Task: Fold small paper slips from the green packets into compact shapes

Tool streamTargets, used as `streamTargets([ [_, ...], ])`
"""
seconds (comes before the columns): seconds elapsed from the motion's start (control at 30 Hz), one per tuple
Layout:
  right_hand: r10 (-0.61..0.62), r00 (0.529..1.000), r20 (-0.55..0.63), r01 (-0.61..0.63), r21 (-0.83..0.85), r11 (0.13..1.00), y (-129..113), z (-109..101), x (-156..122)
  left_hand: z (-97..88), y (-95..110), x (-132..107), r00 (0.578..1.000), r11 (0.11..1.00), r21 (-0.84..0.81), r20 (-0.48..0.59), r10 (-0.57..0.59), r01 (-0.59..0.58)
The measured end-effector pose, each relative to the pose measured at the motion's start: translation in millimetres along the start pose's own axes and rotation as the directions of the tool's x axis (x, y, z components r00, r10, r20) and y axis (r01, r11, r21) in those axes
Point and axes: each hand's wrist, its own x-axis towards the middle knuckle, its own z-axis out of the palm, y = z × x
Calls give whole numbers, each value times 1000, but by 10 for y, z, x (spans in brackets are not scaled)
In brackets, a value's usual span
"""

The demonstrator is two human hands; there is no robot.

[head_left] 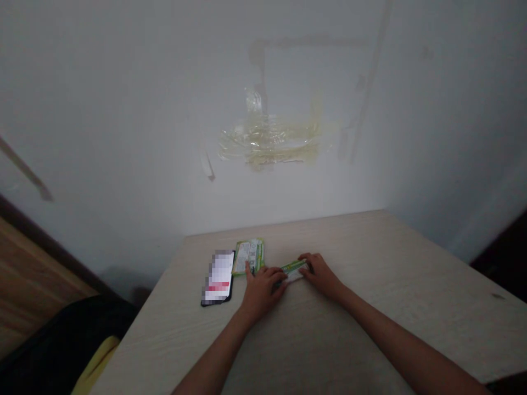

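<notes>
We see both hands at work over a pale wooden table, with a narrow green packet between them, near the middle of the tabletop and slanting slightly up toward the right. Our left hand has its thumb and bent fingers closed on the packet's left end, while its index finger stretches forward over the near part of a wider green packet; we cannot tell whether that fingertip presses on it. Our right hand grips the other end, fingers curled over the far edge and thumb at the near one. We cannot make out the print on the held piece. The wider packet lies flat beyond the left hand, its face marked with white and green panels. Just to its left we find a phone, screen up, the display partly blurred and crossed by a red band. Behind the table we face a pale wall, where crinkled clear tape clings above the table's back edge.
</notes>
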Motion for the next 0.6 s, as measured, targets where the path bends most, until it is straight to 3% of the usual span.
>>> streamTargets([
  [0.2, -140, 990, -30, 137, -83, 987, -18, -29, 2, 65, -64, -11, 1000, 999, 32, -5, -23, 23],
  [0.4, -308, 950, -53, 300, -121, 946, -53, -53, -26, 122, -95, -12, 999, 997, 78, -32, -20, 23],
  [0.6, -344, 939, 6, 336, -233, 913, -125, -59, -53, 140, -105, -14, 998, 999, 49, -56, -19, 22],
])
